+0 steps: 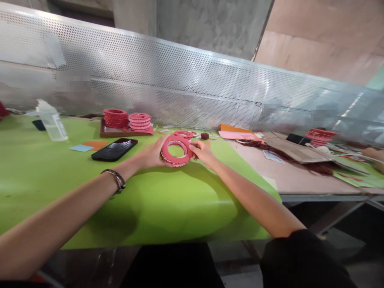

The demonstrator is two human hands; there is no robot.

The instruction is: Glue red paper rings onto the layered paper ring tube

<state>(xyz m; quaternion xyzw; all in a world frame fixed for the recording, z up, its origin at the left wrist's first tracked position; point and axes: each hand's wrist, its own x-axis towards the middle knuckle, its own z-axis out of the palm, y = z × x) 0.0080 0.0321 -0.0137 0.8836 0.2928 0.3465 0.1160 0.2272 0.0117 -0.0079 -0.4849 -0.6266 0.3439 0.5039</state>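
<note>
A red ring with a frilled, toothed edge [176, 161] is held up between my two hands above the green table cover. My left hand [156, 154] grips its left side, the fingers partly hidden behind it. On the right, my right hand [203, 152] pinches the ring's edge between thumb and fingers. Just behind it lie more flat red rings [183, 134], with a small dark red ball [205, 136] beside them. Farther back, a stack of dark red rings [115, 119] and a stack of pink-and-white-edged rings [139, 122] stand on a brown tray [105, 132].
A black phone [115, 149] lies left of my hands, near blue and orange paper squares [81, 148]. Behind it stands a clear squeeze bottle [52, 122]. Cardboard [297, 149] and dark red strands [319, 169] lie to the right. Another person's hand [373, 154] shows at the right edge.
</note>
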